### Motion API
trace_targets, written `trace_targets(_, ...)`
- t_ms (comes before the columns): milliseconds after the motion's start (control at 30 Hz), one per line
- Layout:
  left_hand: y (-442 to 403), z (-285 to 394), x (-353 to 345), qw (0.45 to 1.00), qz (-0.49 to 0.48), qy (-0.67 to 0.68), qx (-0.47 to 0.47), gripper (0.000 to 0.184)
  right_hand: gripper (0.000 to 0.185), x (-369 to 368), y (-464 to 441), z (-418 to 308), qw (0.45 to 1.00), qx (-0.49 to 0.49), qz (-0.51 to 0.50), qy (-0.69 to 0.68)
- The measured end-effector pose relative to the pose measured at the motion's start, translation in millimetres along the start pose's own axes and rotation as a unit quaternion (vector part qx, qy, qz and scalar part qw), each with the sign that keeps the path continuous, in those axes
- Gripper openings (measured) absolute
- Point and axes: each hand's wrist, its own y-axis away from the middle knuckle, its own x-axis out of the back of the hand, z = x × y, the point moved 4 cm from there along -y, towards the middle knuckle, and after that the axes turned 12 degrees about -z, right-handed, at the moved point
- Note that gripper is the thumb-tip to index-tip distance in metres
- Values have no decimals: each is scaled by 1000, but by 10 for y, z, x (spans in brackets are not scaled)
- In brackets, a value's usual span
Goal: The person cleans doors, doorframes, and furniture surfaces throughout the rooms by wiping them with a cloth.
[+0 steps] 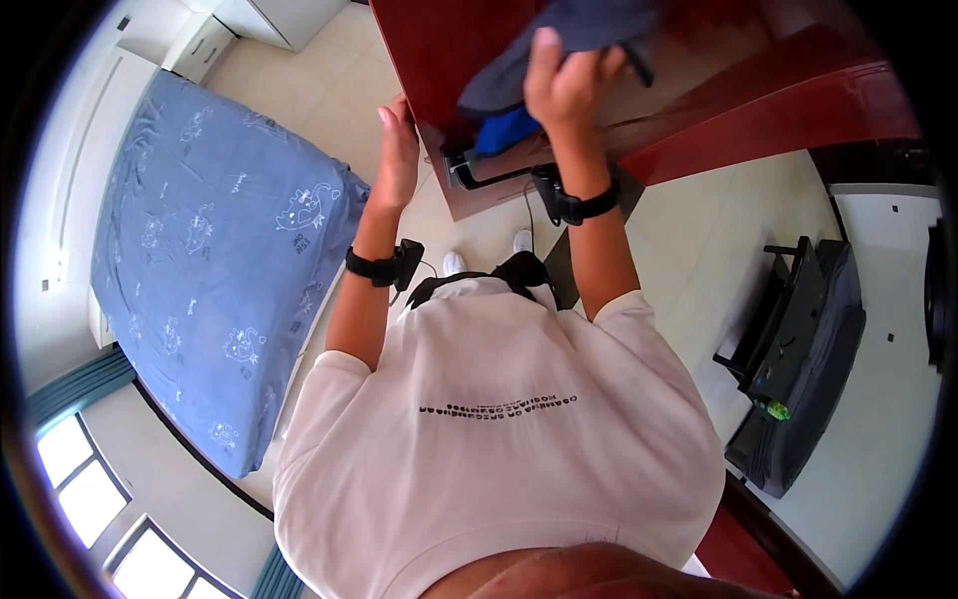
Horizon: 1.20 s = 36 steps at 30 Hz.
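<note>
A dark grey cloth (pixel 514 75) lies against a glossy dark red panel (pixel 429 60) at the top, and a bit of blue cloth (pixel 507 132) shows below it. My right hand (pixel 571 88) is closed on the grey cloth, its fingertips partly hidden in the folds. Beside the panel's left edge is my left hand (pixel 398 155), fingers stretched upward, holding nothing. A dark metal bar (pixel 489 182) shows at the panel's lower corner, between my hands. Both wrists wear black straps with small devices.
A bed with a blue patterned cover (pixel 225 260) stands on the left, with a white drawer unit (pixel 200 48) beyond it. Black furniture (pixel 783 329) with a green item (pixel 777 409) is on the right. Tiled floor (pixel 689 225) lies between; a thin cable hangs near my right wrist.
</note>
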Motion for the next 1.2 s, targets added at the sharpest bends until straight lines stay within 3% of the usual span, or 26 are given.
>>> trace_targets(33, -6, 12, -20, 1000, 0, -3, -2, 74, 28, -96, -88, 52, 1000, 1, 3, -2)
trace_targets(67, -11, 24, -67, 1000, 10, -2, 3, 73, 21, -146, -168, 197, 971, -10, 206, -125)
trace_targets(100, 3, 30, -107, 1000, 19, 1, 8, 72, 21, -131, -131, 281, 886, -21, 397, -239)
trace_targets(133, 27, 36, -132, 1000, 18, 0, 9, 72, 21, -195, -83, 240, 886, -22, 397, -238)
trace_targets(200, 61, 35, -152, 999, 44, 9, 10, 69, 19, -278, 40, 9, 902, -78, 362, -221)
trace_targets(233, 81, -70, -118, 999, 38, 9, 14, 69, 19, -358, 130, -157, 957, -65, 140, -245)
trace_targets(267, 134, -249, -5, 997, 78, 4, 12, 67, 20, -527, 305, -318, 961, -52, -88, -257)
trace_targets(300, 160, -379, 86, 993, 114, -1, 10, 65, 23, -702, 465, -472, 976, 70, -54, -201)
trace_targets(333, 227, -341, 25, 995, 75, -32, -50, 57, 26, -817, 584, -595, 972, 190, -20, -138)
trace_targets(400, 291, -300, -40, 960, 147, -239, -17, 50, 35, -547, 513, -604, 953, 188, 5, -238)
trace_targets(433, 260, -284, -90, 883, 219, -406, -84, 39, 55, -629, 562, -509, 955, 258, 33, -145)
trace_targets(467, 206, -268, -137, 885, 210, -406, -84, 39, 55, -692, 597, -370, 957, 252, 35, -140)
trace_targets(533, 337, -213, -52, 876, 415, -238, -57, 28, 58, -892, 671, 59, 929, 32, -60, -363)
trace_targets(600, 235, 260, -548, 829, 370, -306, -287, 25, 54, -802, 662, 547, 943, 12, -53, -330)
trace_targets(633, 294, 299, -551, 792, 328, -372, -357, 26, 49, -637, 631, 738, 980, 56, 21, -189)
trace_targets(667, 300, 283, -623, 798, 316, -369, -355, 26, 46, -552, 660, 866, 991, 99, 82, -44)
trace_targets(733, 274, 160, -931, 879, 135, -276, -366, 23, 34, -841, 805, 1409, 988, -82, 70, -106)
trace_targets(767, 253, 131, -1002, 880, 135, -274, -363, 23, 34, -827, 795, 1535, 989, -84, 67, -105)
trace_targets(833, 41, -106, -1213, 851, -93, -500, -132, 35, 31, -752, 862, 1862, 928, -225, 201, -220)
trace_targets(867, 9, -199, -1186, 851, -97, -500, -130, 35, 31, -820, 906, 1974, 927, -229, 201, -219)
trace_targets(933, 13, -626, -1059, 814, -182, -551, 4, 50, 38, -1200, 1194, 2283, 897, -355, 171, -199)
trace_targets(967, 61, -777, -949, 813, -186, -552, 4, 50, 49, -1563, 1412, 2405, 933, -285, 192, -104)
trace_targets(1000, 117, -971, -810, 796, -204, -567, 48, 50, 49, -1583, 1432, 2351, 932, -288, 194, -103)
trace_targets(1067, 118, -1081, -739, 777, -223, -582, 94, 50, 63, -1725, 1554, 2165, 831, -476, 109, -266)
trace_targets(1133, 68, -1130, -740, 691, -251, -667, 124, 54, 69, -1731, 1648, 1844, 729, -616, -76, -288)
trace_targets(1200, 29, -1150, -686, 679, -248, -682, 112, 54, 64, -2029, 1780, 1724, 817, -503, -140, -243)
